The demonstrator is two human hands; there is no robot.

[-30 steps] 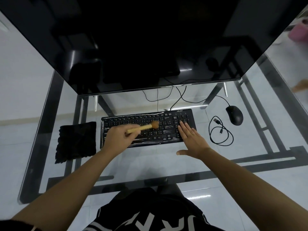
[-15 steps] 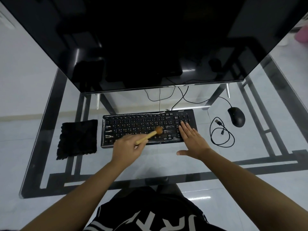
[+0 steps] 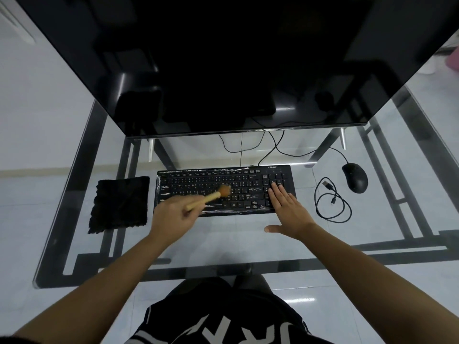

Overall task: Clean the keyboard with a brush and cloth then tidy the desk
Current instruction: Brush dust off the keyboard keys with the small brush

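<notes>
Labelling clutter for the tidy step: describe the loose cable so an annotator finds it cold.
Start at the black keyboard in the middle of the glass desk and look just past its right end, beyond the right hand. A thin black cable lies there in a loose coil, nearer the person than the mouse. Unlike the cords running up behind the monitor, both its plugs lie free.

My glass-topped desk point(image 3: 248, 247) on its black metal frame point(image 3: 82, 170) stands over a glossy pale tiled floor point(image 3: 37, 125) that catches soft glints of light, with a large dark monitor point(image 3: 223, 58) looming at its far edge.
</notes>
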